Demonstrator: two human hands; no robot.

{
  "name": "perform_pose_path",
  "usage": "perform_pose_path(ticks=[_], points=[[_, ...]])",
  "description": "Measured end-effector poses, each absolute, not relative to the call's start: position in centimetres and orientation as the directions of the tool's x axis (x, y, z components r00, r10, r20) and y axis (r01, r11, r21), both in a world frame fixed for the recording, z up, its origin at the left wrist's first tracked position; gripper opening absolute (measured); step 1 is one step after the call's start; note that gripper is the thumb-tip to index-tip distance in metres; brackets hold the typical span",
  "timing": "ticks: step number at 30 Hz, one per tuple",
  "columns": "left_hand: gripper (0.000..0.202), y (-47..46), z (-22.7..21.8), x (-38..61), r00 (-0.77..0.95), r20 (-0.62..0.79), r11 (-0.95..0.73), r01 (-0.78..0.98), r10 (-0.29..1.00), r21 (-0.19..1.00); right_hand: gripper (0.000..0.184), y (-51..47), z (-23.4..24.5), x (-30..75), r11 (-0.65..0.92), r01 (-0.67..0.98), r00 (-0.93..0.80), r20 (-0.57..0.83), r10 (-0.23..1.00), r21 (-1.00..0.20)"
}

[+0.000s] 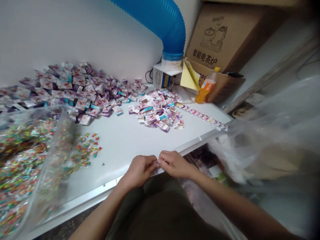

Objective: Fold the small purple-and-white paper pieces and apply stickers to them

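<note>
My left hand [142, 170] and my right hand [174, 164] meet at the table's front edge, close to my body. Their fingers are pinched together around a small purple and white box [157, 171], mostly hidden by the hands. Beyond them on the white table [117, 136] lies a pile of small printed boxes [160, 111], some with flaps up. A larger heap of similar boxes [82, 90] runs along the wall at the back left. Small colourful wrapped candies [86, 150] lie loose on the table, left of my hands.
A clear plastic bin [56, 133] full of candies stands at the left. A printed strip [201, 115], an orange drink bottle [207, 87] and cardboard boxes [220, 40] are at the back right. A blue hose [172, 26] comes down behind. Plastic sheeting [275, 133] hangs at right.
</note>
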State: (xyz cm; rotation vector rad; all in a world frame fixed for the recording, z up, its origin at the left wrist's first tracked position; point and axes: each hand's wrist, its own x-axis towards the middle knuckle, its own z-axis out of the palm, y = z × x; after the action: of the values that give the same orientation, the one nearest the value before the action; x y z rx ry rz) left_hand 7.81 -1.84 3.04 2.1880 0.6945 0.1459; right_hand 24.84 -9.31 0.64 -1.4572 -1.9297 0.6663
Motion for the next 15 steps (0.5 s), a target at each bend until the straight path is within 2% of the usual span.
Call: perform_pose_path(ticks=[3, 6, 8, 10, 11, 12, 13, 14, 15], points=[[0.03, -2.9, 2.4, 8.0, 0.756, -0.068, -0.351, 0.379, 0.651, 0.856, 0.025, -9.3, -1.0, 24.3, 0.019, 0.369, 0.15, 0.079, 0.985, -0.929], [0.026, -3.5, 1.8, 8.1, 0.595, -0.044, -0.177, 0.307, 0.802, 0.935, 0.03, -9.1, -2.3, 24.3, -0.105, 0.154, 0.321, -0.051, 0.946, -0.983], [0.024, -3.5, 1.5, 8.2, 0.507, -0.072, -0.066, 0.25, 0.859, 0.966, 0.032, -9.3, -2.5, 24.9, -0.125, 0.126, 0.312, -0.08, 0.947, -0.984], [0.024, -3.2, 1.3, 8.4, 0.471, -0.118, 0.028, 0.194, 0.874, 0.981, 0.035, -10.0, -1.9, 26.6, -0.141, 0.25, 0.293, -0.064, 0.954, -0.958], [0.025, -3.0, 1.3, 8.5, 0.465, -0.137, 0.064, 0.17, 0.875, 0.983, 0.036, -10.6, -1.4, 28.0, -0.174, 0.418, 0.291, -0.05, 0.955, -0.891], [0.026, -2.9, 1.3, 8.7, 0.459, -0.153, 0.092, 0.152, 0.875, 0.984, 0.036, -11.2, -0.7, 29.8, -0.224, 0.614, 0.3, -0.039, 0.953, -0.757], [0.027, -2.7, 1.3, 8.8, 0.451, -0.168, 0.115, 0.142, 0.877, 0.983, 0.035, -12.1, 0.1, 32.1, -0.292, 0.786, 0.327, -0.034, 0.944, -0.545], [0.028, -2.6, 1.3, 8.9, 0.44, -0.184, 0.135, 0.139, 0.879, 0.981, 0.033, -13.0, 1.0, 34.6, -0.376, 0.882, 0.378, -0.05, 0.924, -0.285], [0.029, -2.5, 1.3, 9.1, 0.428, -0.202, 0.153, 0.146, 0.881, 0.977, 0.03, -14.1, 2.0, 37.3, -0.453, 0.882, 0.449, -0.061, 0.891, -0.133]])
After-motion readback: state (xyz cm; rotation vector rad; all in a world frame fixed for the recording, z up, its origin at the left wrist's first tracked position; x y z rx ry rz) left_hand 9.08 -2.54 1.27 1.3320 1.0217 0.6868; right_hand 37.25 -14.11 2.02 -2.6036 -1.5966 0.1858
